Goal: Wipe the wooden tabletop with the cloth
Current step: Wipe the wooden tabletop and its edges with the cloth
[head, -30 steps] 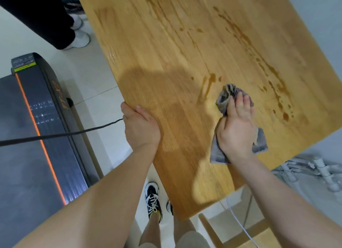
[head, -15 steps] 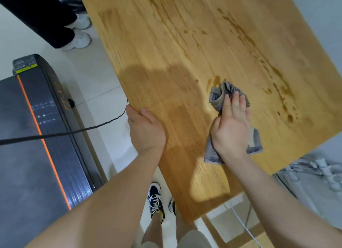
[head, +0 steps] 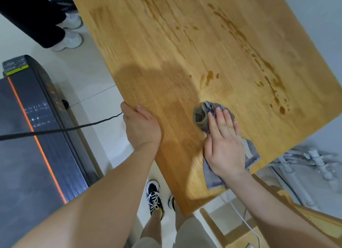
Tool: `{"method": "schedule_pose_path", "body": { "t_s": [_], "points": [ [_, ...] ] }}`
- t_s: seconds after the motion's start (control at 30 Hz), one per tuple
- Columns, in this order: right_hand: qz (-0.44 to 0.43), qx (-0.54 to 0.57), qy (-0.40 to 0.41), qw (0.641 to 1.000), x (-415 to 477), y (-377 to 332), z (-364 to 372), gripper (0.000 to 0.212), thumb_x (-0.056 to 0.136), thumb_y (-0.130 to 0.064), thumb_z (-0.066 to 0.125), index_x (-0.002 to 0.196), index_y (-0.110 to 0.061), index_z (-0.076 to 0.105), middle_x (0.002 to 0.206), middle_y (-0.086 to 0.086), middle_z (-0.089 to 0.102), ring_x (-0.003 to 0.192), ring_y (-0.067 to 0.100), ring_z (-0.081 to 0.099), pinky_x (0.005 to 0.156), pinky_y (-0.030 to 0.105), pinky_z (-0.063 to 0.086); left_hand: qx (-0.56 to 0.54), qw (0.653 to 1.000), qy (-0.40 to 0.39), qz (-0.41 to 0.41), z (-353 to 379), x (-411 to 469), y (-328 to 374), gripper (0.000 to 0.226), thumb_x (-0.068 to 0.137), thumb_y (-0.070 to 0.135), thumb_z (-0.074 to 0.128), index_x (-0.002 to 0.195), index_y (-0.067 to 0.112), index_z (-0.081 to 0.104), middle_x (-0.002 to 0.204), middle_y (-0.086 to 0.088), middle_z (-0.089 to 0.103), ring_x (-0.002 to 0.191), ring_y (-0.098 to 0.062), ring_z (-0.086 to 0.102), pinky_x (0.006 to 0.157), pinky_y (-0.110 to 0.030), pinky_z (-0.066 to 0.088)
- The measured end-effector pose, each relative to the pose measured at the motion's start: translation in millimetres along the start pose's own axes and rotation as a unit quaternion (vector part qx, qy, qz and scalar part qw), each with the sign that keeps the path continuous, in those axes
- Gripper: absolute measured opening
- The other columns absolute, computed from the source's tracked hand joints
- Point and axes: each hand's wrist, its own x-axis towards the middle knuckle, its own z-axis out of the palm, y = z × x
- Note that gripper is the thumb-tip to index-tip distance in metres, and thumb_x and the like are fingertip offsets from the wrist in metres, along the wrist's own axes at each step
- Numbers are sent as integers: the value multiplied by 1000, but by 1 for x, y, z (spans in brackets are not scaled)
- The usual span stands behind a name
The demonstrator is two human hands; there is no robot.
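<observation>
The wooden tabletop [head: 166, 50] fills the upper middle of the head view, with brown liquid streaks and drops [head: 266, 68] running across its right half. A crumpled grey cloth [head: 202, 114] lies near the table's front corner. My right hand [head: 224, 142] presses flat on the cloth with fingers together, covering its middle. My left hand [head: 141, 126] grips the table's left edge, thumb below the rim.
A dark treadmill [head: 37, 129] with an orange stripe stands at the left, a black cable [head: 74, 127] stretched over it. Another person's legs and white shoes [head: 70, 38] are at the top left. A white stand [head: 314, 161] and a wooden stool [head: 314, 223] sit at the right.
My right hand has slid the cloth toward me and slightly left, away from the small stain near the table's middle. My left hand keeps its grip on the edge.
</observation>
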Motion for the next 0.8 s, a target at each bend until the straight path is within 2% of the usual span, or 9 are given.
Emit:
{"method": "schedule_pose_path", "body": {
  "t_s": [0.07,0.17,0.3,0.37,0.47,0.57,0.67,0.73,0.8],
  "points": [
    [4,11,27,1000,-2,-26,9,53,95,-20,32,145,-5,40,155,18,30,146,34,20,119,52,17,1,1000,0,-2,-1,1,-2,41,100,33,22,131,10,34,107,-13,60,90,-30,59,76,-42,49],
    [-139,3,11,990,-18,-56,19,52,93,-21,42,144,-9,45,153,14,35,145,29,27,117,49,24,-6,1000,0,3,-3,1,-2,42,100,35,23,132,11,34,107,-14,61,91,-31,60,77,-42,50],
    [-275,4,-36,961,21,-38,10,54,91,-27,40,142,-11,47,152,8,39,144,24,30,116,45,26,-10,1000,-2,5,0,-2,1,44,100,36,23,136,13,33,112,-12,61,96,-31,59,82,-44,49],
    [-247,7,-28,969,66,-43,10,55,92,-28,34,144,-11,45,153,9,37,145,24,29,118,45,21,-13,1000,-4,-4,-1,-2,1,44,100,38,22,136,15,33,115,-10,60,97,-30,59,84,-44,49],
    [-145,9,-7,989,102,-78,14,59,93,-29,26,145,-8,40,155,13,33,145,27,26,119,47,18,-12,1000,-12,-18,-6,-4,3,44,102,35,23,142,17,29,121,-4,58,106,-28,57,83,-32,41],
    [-259,-1,-45,965,68,-78,17,55,94,-29,32,144,-8,44,155,11,33,146,25,24,120,45,16,-14,1000,4,-10,-6,-4,5,42,102,32,26,141,17,32,117,-4,61,103,-29,59,77,-32,41],
    [-346,5,-65,936,54,-26,6,53,93,-28,34,140,-10,49,152,8,39,144,23,29,117,45,21,-23,1000,11,-12,0,-5,4,44,102,36,24,142,18,32,113,-9,64,96,-30,61,79,-37,47],
    [-306,10,-52,951,71,1,2,54,91,-24,35,140,-9,49,151,9,40,143,24,31,116,49,24,-32,999,7,-20,0,-6,4,43,102,36,24,141,20,34,101,-2,65,85,-23,61,74,-36,47],
    [-215,7,-28,976,93,2,1,55,91,-22,33,141,-6,47,151,13,40,143,28,31,116,52,25,-43,999,6,-22,-4,-7,4,38,103,33,24,136,22,38,91,7,62,77,-15,59,70,-34,46]
  ]
}}
